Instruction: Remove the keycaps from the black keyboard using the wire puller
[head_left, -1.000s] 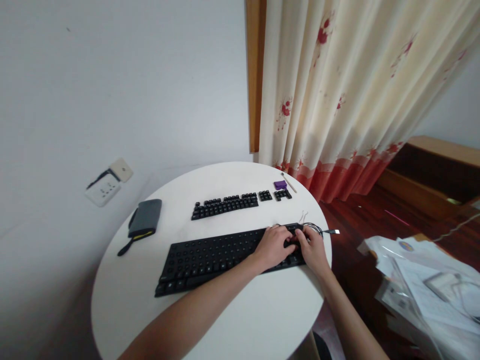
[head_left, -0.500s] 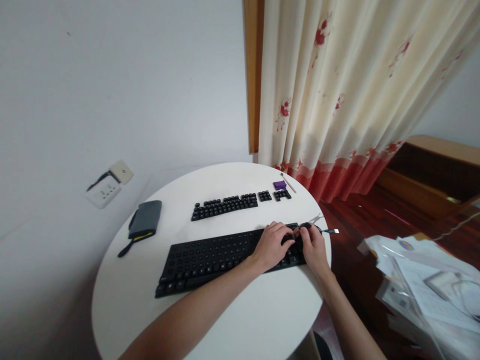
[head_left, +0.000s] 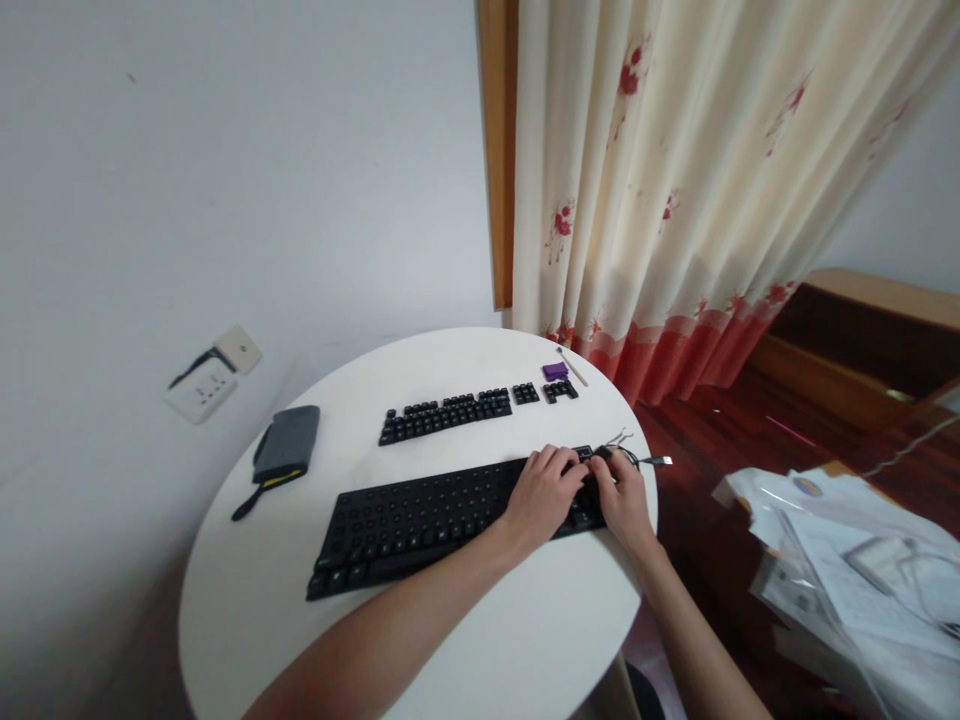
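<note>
A black keyboard lies across the white round table, with many bare key posts and keycaps still on its lower rows. My left hand bends over its right end, fingers curled down and closed at the number pad; what they grip, if anything, is hidden. Beside it my right hand is closed too, thumb and fingers together at a small black thing that I cannot make out. The fingertips of both hands almost meet. Just beyond the right hand lie a thin wire tool and a cable with a USB plug.
Loose black keycaps stand in rows behind the keyboard. A folded purple cloth and a thin brush lie at the back right. On the left is a grey pouch. Papers and plastic bags are piled to the right of the table.
The view has shifted slightly. My fingers have moved a little at the number pad, and a reddish spot seen between my hands no longer shows. The keycap rows stay as they were.
</note>
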